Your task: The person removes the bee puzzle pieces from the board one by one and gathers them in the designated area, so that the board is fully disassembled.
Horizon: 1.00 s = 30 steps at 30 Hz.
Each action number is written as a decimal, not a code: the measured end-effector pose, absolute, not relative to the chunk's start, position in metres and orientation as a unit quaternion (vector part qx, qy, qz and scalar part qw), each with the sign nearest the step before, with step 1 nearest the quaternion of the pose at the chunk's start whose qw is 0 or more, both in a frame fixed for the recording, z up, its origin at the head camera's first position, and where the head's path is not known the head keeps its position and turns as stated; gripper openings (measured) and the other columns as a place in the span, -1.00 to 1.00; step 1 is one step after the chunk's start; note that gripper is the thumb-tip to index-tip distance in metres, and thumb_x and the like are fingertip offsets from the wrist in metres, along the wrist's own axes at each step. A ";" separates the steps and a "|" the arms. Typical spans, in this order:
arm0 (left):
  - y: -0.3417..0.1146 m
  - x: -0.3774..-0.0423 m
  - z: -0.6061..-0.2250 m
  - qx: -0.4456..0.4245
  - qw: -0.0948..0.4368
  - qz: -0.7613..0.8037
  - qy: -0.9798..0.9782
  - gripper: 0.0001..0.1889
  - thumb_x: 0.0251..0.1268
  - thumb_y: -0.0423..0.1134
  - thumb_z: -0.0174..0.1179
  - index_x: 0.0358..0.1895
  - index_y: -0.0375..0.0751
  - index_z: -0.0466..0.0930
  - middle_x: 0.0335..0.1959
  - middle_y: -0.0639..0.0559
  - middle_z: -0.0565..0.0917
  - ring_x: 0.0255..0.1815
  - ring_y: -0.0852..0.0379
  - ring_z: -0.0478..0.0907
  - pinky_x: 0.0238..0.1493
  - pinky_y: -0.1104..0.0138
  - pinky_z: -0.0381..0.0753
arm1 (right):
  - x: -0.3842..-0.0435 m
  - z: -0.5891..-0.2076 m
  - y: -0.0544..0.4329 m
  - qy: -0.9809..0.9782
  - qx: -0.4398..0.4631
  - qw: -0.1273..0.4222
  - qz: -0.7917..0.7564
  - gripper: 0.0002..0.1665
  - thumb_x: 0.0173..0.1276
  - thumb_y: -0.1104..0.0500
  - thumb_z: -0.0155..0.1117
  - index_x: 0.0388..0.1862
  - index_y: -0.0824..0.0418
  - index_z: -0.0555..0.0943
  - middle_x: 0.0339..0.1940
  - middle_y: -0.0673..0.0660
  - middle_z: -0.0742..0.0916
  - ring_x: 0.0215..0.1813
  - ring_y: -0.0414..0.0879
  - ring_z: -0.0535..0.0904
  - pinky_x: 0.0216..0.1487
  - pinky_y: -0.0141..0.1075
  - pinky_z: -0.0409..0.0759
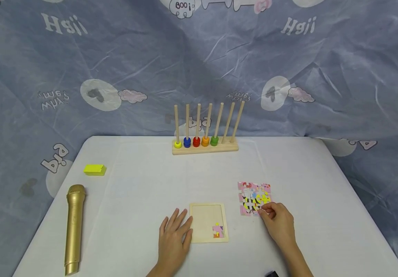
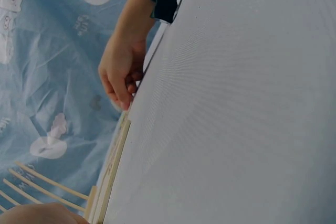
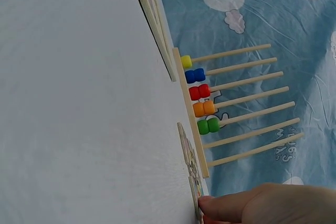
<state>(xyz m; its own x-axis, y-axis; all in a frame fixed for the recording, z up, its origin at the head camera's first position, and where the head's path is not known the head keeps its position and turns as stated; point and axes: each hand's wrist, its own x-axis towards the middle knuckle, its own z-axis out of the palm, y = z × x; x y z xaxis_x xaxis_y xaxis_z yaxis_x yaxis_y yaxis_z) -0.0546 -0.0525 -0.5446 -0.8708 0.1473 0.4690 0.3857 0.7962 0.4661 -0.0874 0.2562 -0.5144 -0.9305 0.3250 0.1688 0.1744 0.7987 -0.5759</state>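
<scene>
A shallow wooden puzzle tray point(image 1: 205, 215) lies on the table, with one pink puzzle piece point(image 1: 218, 231) in its lower right corner. My left hand point(image 1: 174, 243) rests beside it with fingers spread, fingertips at the tray's left rim. To the right of the tray lies a group of puzzle pieces point(image 1: 248, 187), pink with a yellow-and-black striped picture. My right hand point(image 1: 281, 225) has thumb and forefinger together on a piece at the group's lower right. In the right wrist view, the thumb point(image 3: 226, 207) presses at the edge of these flat pieces.
At the back stands a wooden peg rack point(image 1: 205, 149) with coloured beads on several pegs. On the left lie a yellow block point(image 1: 95, 170) and a gold microphone point(image 1: 74, 229). A small black object point(image 1: 272, 274) shows at the front edge. A printed cloth point(image 1: 199, 69) hangs behind the table.
</scene>
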 end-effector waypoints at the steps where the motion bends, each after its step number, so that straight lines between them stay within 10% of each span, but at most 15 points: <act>1: -0.053 -0.055 -0.545 -0.144 0.209 -0.284 -0.924 -0.66 0.06 -0.30 0.40 -0.03 -0.21 0.72 0.20 -0.14 0.62 0.30 -0.22 0.46 0.15 -0.26 0.33 | -0.087 -0.515 0.256 -0.940 -0.131 0.131 0.288 -0.86 0.15 0.21 0.47 -0.38 0.25 0.69 -0.47 0.07 0.59 -0.44 -0.15 0.40 -0.45 -0.42 0.30; 13: -0.053 -0.055 -0.546 -0.144 0.207 -0.286 -0.925 -0.66 0.07 -0.27 0.39 -0.02 -0.18 0.72 0.21 -0.14 0.62 0.31 -0.22 0.46 0.16 -0.26 0.31 | -0.082 -0.514 0.236 -0.914 -0.032 0.206 0.347 -0.81 0.04 0.31 0.54 -0.39 0.17 0.69 -0.49 -0.07 0.59 -0.46 -0.31 0.39 -0.47 -0.55 0.32; 30: -0.052 -0.054 -0.544 -0.139 0.202 -0.282 -0.927 -0.66 0.07 -0.31 0.39 -0.02 -0.20 0.72 0.20 -0.13 0.62 0.31 -0.21 0.46 0.16 -0.26 0.33 | -0.062 -0.516 0.173 -0.934 0.120 0.083 0.325 -0.62 -0.16 0.10 0.66 -0.35 0.00 0.65 -0.45 -0.23 0.50 -0.47 -0.44 0.30 -0.49 -0.52 0.30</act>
<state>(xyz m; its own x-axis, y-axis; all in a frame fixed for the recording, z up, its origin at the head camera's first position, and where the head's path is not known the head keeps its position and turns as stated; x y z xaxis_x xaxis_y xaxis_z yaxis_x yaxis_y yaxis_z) -0.0541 -0.0520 -0.5438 -0.8791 0.1444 0.4542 0.3728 0.8021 0.4666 -0.0620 0.1734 -0.5163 -0.9574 -0.1701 0.2332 -0.2781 0.7600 -0.5874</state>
